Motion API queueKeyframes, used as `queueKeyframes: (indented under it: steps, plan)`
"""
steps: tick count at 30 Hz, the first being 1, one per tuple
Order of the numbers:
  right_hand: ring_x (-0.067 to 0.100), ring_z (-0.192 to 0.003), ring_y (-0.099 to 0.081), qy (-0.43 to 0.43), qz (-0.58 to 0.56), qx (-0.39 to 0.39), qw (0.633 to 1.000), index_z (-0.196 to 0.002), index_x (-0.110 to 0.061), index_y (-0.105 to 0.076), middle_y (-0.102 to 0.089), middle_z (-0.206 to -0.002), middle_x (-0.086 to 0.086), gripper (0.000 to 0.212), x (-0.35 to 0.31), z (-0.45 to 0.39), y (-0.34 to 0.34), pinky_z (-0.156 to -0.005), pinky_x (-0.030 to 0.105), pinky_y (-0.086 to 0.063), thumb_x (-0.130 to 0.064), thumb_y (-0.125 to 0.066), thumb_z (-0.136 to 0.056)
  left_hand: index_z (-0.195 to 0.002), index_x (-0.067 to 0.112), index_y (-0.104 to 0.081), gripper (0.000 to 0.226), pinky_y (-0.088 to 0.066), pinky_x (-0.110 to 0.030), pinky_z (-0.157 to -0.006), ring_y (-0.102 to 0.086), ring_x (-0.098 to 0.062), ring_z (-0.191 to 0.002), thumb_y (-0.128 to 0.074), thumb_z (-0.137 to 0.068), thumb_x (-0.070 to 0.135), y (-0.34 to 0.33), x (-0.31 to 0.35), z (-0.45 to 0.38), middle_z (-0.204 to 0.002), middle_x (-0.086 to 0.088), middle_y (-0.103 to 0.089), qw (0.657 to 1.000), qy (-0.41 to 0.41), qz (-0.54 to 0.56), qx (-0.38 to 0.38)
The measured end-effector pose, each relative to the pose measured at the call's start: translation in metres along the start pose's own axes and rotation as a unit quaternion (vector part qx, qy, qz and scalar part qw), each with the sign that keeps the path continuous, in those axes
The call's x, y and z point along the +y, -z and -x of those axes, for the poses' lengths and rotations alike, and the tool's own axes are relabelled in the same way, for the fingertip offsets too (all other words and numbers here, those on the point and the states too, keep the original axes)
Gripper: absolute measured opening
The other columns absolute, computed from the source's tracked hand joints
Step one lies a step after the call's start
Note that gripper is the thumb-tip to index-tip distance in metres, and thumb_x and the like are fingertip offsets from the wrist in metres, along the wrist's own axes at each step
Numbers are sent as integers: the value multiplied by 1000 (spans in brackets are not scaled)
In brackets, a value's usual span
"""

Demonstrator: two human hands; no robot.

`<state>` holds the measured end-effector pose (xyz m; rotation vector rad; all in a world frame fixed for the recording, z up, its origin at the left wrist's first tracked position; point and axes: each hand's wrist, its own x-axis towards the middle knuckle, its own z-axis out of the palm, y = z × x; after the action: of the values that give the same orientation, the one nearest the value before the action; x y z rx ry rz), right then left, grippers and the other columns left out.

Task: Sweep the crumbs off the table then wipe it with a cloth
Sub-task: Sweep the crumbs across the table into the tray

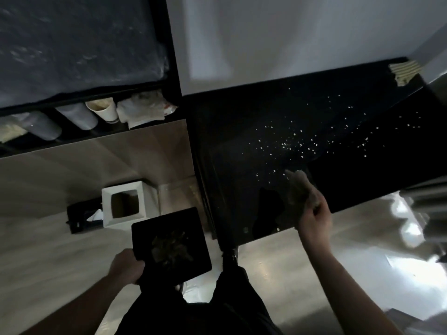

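Note:
A glossy black table (242, 117) fills the upper right, and several white crumbs (287, 145) lie scattered over its middle. My right hand (314, 213) is shut on a small brush (298, 187) whose pale bristles rest on the table's near part, just below the crumbs. My left hand (125, 267) is shut on a black dustpan (169, 243), held off the table's left edge over the floor; some dark debris lies in the pan. A folded striped cloth (405, 72) sits at the table's far right corner.
A white square bin (124, 205) stands on the floor left of the table, with a dark box (83, 217) beside it. A low shelf at the upper left holds paper cups (104, 111) and bags. My legs (232, 286) stand by the table's near corner.

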<state>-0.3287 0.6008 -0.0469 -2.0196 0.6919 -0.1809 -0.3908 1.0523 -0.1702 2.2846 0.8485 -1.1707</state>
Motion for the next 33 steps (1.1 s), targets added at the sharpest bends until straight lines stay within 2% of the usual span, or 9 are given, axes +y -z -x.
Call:
queueKeyframes:
  steps: [2, 4, 6, 8, 14, 19, 23, 29, 33]
  plan:
    - [-6, -107, -62, 25, 69, -38, 997, -149, -30, -50, -61, -141, -6, 41, 28, -27, 9, -82, 13, -50, -26, -46, -109, -71, 8, -69, 12, -58, -33, -57, -71, -27, -58, -61, -80, 11, -12, 7, 14, -60, -8, -72, 1000, 17, 5, 3]
    - [21, -127, -61, 51, 147, -137, 978, -154, -31, -43, -49, -156, 1, 53, 63, -49, 7, -93, 33, -55, -17, -49, -104, -70, 11, -67, 13, -51, -29, -56, -69, -27, -63, -61, -82, 11, -25, 11, 23, -62, -6, -69, 999, 30, -6, 17]
    - [34, -154, -30, 78, 243, -259, 931, -159, -35, -33, -25, -170, 0, 65, 96, -63, -1, -110, 56, -46, -30, -51, -97, -67, 13, -65, 15, -46, -27, -54, -68, -26, -65, -61, -81, 13, -39, 14, 29, -62, -4, -68, 998, 43, -11, 33]
    - [27, -161, -3, 71, 300, -315, 897, -162, -35, -25, -8, -174, -3, 77, 111, -71, -7, -122, 63, -28, -44, -58, -93, -60, 14, -61, 21, -42, -25, -50, -66, -23, -60, -62, -81, 13, -54, 15, 31, -56, -1, -65, 998, 56, -10, 35]
    - [22, -160, 13, 101, 340, -282, 891, -165, -36, -3, 8, -174, 0, 101, 112, -105, -13, -129, 55, -3, -72, -58, -88, -90, 5, -75, 19, -46, -31, -65, -73, -35, -89, -69, -82, 22, -88, 3, 33, -91, -18, -77, 997, 73, 8, 35]
    - [31, -156, 26, 135, 427, -291, 846, -165, -28, 9, 22, -171, 8, 109, 133, -105, -29, -125, 63, 8, -83, -43, -86, -76, 9, -71, 10, -54, -31, -59, -74, -31, -71, -63, -77, 14, -105, 5, 52, -71, -12, -76, 994, 101, 42, 22]
    - [31, -155, 29, 140, 441, -268, 845, -163, -27, 16, 27, -170, 8, 120, 148, -92, -33, -122, 55, 20, -94, -37, -79, -70, 7, -71, 14, -63, -37, -57, -75, -29, -58, -56, -70, 7, -122, 2, 49, -61, -10, -75, 991, 112, 73, -3]
    - [24, -160, 13, 169, 375, -192, 891, -166, -27, -8, 3, -174, 4, 75, 161, -87, -37, -129, 53, 8, -54, -42, -105, -72, 3, -72, 14, -64, -43, -58, -74, -29, -55, -58, -71, 5, -156, 4, 41, -59, -12, -74, 993, 93, 71, -6]
    - [21, -161, 1, 167, 323, -148, 920, -165, -22, -20, -11, -174, 3, 66, 169, -70, -47, -130, 48, 4, -37, -48, -107, -77, 2, -71, 16, -63, -37, -60, -75, -30, -65, -58, -72, 10, -175, -2, 37, -68, -15, -75, 994, 93, 57, -19]
